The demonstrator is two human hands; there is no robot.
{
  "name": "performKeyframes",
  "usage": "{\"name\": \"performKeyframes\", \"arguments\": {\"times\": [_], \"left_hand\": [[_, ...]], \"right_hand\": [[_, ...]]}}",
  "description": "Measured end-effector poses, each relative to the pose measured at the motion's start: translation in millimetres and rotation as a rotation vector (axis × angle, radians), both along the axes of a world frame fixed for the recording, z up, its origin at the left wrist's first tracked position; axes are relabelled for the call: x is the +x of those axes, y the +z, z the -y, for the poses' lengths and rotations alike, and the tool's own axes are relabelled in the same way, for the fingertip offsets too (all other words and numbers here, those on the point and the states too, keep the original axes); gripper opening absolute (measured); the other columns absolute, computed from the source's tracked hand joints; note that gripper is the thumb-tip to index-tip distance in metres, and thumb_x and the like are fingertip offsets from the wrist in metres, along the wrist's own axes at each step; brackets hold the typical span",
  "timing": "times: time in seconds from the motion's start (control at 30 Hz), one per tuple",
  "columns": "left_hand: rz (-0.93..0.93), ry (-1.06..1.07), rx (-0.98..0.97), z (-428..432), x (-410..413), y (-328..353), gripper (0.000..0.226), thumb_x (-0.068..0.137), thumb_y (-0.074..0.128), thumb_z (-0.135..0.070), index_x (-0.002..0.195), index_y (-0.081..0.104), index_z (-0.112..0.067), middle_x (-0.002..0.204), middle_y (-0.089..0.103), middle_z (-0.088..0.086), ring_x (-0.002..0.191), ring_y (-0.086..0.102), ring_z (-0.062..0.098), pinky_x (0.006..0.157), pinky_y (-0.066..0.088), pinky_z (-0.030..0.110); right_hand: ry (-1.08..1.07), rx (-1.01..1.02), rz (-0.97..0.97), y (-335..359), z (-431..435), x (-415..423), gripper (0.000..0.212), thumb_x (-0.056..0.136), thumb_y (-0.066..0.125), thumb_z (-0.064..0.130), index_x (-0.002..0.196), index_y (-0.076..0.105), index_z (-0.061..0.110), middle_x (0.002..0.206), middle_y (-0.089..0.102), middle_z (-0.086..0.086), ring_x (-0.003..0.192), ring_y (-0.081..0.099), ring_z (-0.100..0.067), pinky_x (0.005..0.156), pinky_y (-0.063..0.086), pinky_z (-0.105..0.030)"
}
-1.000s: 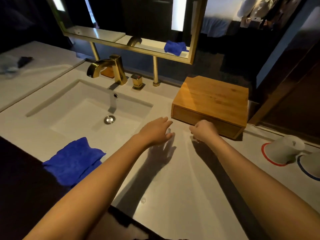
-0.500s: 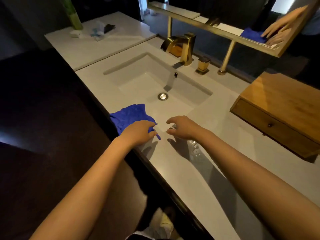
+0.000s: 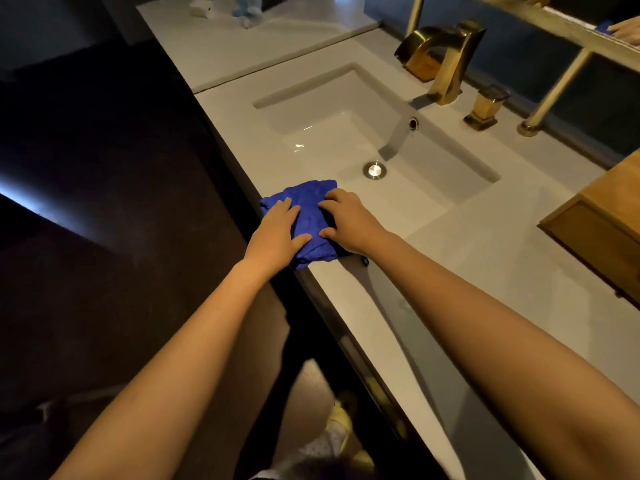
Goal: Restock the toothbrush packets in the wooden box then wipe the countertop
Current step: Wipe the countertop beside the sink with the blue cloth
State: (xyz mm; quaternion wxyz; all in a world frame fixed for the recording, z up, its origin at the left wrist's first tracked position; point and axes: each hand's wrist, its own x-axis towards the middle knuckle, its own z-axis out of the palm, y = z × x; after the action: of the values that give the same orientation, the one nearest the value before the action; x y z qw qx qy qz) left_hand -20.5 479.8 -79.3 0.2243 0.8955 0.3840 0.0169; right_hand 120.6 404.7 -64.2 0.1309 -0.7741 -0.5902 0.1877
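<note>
A crumpled blue cloth [image 3: 308, 206] lies on the white countertop [image 3: 485, 271] at its front edge, just in front of the sink basin [image 3: 346, 133]. My left hand [image 3: 275, 233] presses down on the cloth's left side with the thumb spread over it. My right hand [image 3: 349, 220] grips the cloth's right side with curled fingers. The wooden box [image 3: 609, 216] stands at the right edge of view, its drawer shut and partly cut off. No toothbrush packets show near the box.
A gold faucet [image 3: 443, 60] and a gold handle [image 3: 485, 107] stand behind the basin, with a gold mirror post [image 3: 550, 98] to their right. Small toiletry items [image 3: 239, 8] lie on the far counter section. Dark floor drops off left of the counter edge.
Both hands left the wooden box's drawer front and moved left to the blue cloth. They now rest on it. My view swung left, pushing the box to the right edge.
</note>
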Motion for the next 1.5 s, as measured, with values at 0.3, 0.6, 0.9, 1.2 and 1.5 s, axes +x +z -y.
{"name": "performKeyframes", "arguments": {"times": [0.3,0.6,0.9,1.2,1.5], "left_hand": [[0.126,0.085,0.127,1.8,2.8,4.2,0.041,0.083,0.064,-0.028,0.12,0.059,-0.011,0.127,0.06,0.01,0.119,0.052,0.028,0.092,0.043,0.042],[0.247,-0.119,0.247,32.8,10.7,27.3,0.018,0.086,0.056,-0.024,0.095,0.069,-0.015,0.086,0.072,0.009,0.082,0.061,0.03,0.065,0.038,0.032],[0.314,-0.42,0.166,104.6,53.1,67.9,0.018,0.081,0.057,-0.016,0.094,0.07,-0.018,0.084,0.071,0.006,0.079,0.056,0.025,0.064,0.039,0.033],[0.311,-0.643,0.072,187.2,86.5,80.3,0.019,0.082,0.058,-0.014,0.097,0.069,-0.015,0.091,0.071,0.009,0.084,0.058,0.026,0.068,0.038,0.031],[0.238,-0.859,0.079,252.1,135.5,78.4,0.02,0.087,0.052,-0.01,0.099,0.068,-0.01,0.096,0.07,0.013,0.087,0.059,0.029,0.074,0.046,0.036]], "right_hand": [[-0.095,0.158,-0.005,-5.4,8.2,-8.8,0.023,0.086,0.057,0.01,0.108,0.062,0.005,0.119,0.054,-0.013,0.108,0.047,-0.028,0.082,0.037,-0.029],[-0.156,0.187,0.085,23.6,59.5,4.6,0.022,0.091,0.049,0.014,0.108,0.061,0.006,0.107,0.058,-0.013,0.104,0.045,-0.027,0.077,0.036,-0.029],[-0.34,0.228,0.1,61.3,173.4,29.2,0.019,0.089,0.05,0.02,0.098,0.066,0.012,0.093,0.061,-0.008,0.091,0.05,-0.024,0.073,0.034,-0.028],[-0.571,0.251,0.075,67.5,283.2,33.4,0.019,0.086,0.057,0.022,0.1,0.066,0.012,0.099,0.064,-0.01,0.092,0.053,-0.024,0.075,0.041,-0.032],[-0.803,0.222,0.164,61.1,350.3,39.4,0.012,0.082,0.064,0.024,0.086,0.055,0.016,0.09,0.051,0.0,0.086,0.046,-0.016,0.065,0.035,-0.024]]}}
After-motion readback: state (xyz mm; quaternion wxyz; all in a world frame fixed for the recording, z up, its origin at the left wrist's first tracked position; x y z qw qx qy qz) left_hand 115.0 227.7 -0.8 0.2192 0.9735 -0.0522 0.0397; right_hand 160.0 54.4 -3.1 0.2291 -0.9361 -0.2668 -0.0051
